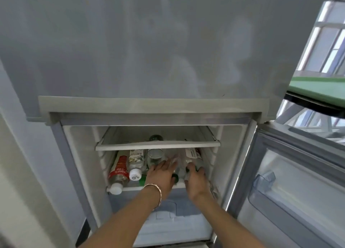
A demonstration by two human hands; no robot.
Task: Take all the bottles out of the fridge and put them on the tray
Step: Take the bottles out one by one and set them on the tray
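Observation:
The lower fridge compartment point(82, 154) stands open with several bottles lying on its second shelf. At the left lies a red-label bottle point(119, 171) with a white cap, and beside it a white-label bottle point(136, 163). A clear bottle point(155, 155) lies in the middle. My left hand point(160, 176), with a bangle on the wrist, rests fingers spread over a clear bottle with a dark green cap point(175, 178). My right hand point(196, 180) is curled around a clear bottle point(193, 155) at the shelf's right. One more bottle point(155, 138) shows on the upper shelf. No tray is in view.
The fridge door point(291, 182) hangs open to the right, with a clear door bin point(265, 182). The closed upper door point(149, 42) fills the top of the view. A green surface point(317, 87) and windows lie beyond at the right. A white wall stands at the left.

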